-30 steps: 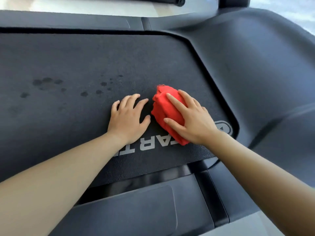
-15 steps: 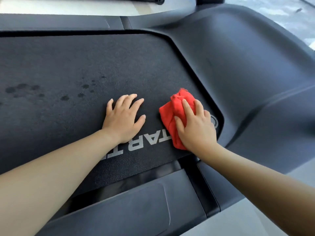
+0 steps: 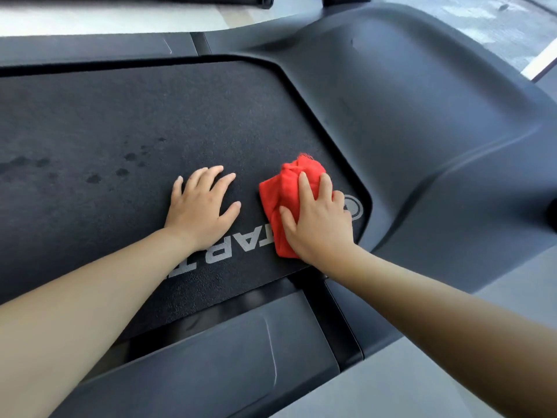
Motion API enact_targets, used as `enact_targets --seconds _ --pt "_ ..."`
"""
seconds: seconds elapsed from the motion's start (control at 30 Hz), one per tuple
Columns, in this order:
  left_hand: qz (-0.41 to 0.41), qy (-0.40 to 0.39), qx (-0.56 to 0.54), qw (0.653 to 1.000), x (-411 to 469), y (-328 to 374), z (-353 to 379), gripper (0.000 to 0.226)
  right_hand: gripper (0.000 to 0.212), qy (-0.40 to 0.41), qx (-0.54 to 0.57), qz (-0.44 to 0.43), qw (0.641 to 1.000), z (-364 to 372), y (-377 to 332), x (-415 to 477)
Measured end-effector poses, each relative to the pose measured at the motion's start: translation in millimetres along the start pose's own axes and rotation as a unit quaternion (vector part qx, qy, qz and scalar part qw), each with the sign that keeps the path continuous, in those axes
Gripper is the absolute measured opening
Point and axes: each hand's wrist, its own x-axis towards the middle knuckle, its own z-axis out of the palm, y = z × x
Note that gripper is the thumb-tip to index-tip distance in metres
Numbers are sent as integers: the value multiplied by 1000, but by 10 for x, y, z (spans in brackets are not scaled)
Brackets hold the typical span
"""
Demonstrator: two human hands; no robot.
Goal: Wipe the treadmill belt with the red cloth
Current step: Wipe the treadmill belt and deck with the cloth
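Observation:
The dark textured treadmill belt (image 3: 150, 122) fills the left and middle of the view, with grey lettering near its front edge. A bunched red cloth (image 3: 278, 194) lies on the belt near its right end. My right hand (image 3: 316, 221) presses down on the cloth with straight fingers laid over it. To the left of the cloth, my left hand (image 3: 202, 209) rests flat on the belt with fingers spread, a short gap away from the fabric. Part of the cloth is hidden under my right palm.
Several dark wet spots (image 3: 126, 164) mark the belt left of my hands. The raised grey motor cover (image 3: 422, 131) curves round the belt's right end. A grey side rail (image 3: 226, 357) runs along the near edge. Pale floor (image 3: 391, 384) shows at the lower right.
My right hand has slid the red cloth to the right along the belt, toward the round logo at its end. My left hand stays planted flat on the belt.

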Motion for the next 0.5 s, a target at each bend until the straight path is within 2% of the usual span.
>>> enact_targets --seconds 0.17,0.33,0.5 --pt "-1 7 7 1000 2 14 11 58 66 -11 2 -110 994 2 78 238" --pt "-6 16 4 1000 -11 38 -3 56 62 1 17 -53 998 26 -4 551" --pt "-5 14 5 1000 -13 29 0 56 56 -7 14 -94 995 -15 106 279"
